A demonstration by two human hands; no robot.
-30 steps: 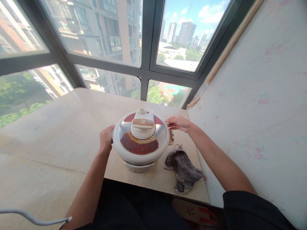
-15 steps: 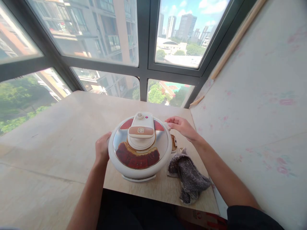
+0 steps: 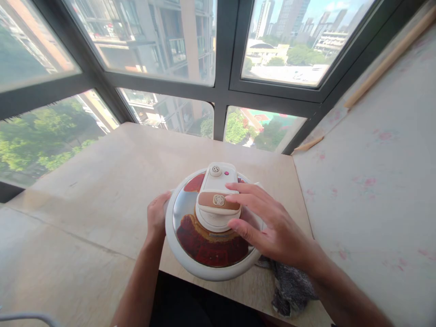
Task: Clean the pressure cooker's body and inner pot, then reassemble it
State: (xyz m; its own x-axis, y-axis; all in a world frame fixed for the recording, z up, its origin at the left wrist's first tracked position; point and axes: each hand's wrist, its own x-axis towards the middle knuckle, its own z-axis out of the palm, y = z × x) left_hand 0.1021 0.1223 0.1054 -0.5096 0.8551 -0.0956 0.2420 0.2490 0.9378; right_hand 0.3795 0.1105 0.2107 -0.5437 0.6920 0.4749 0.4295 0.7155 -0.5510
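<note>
A white pressure cooker (image 3: 213, 245) sits on the wooden table (image 3: 102, 181) near its front edge, lid closed, contents hidden. The left hand (image 3: 157, 218) grips its side; the right hand (image 3: 269, 225) reaches its lid handle (image 3: 218, 202), fingers spread, beside a grey cloth (image 3: 289, 288)

My left hand (image 3: 157, 219) presses against the left side of the white cooker (image 3: 190, 259) on the wooden table (image 3: 102, 181). My right hand (image 3: 269, 227) reaches over its shiny lid (image 3: 211, 245), fingers spread beside the handle (image 3: 218, 202). A grey cloth (image 3: 289, 286) lies just right of the cooker, below my wrist.
</note>
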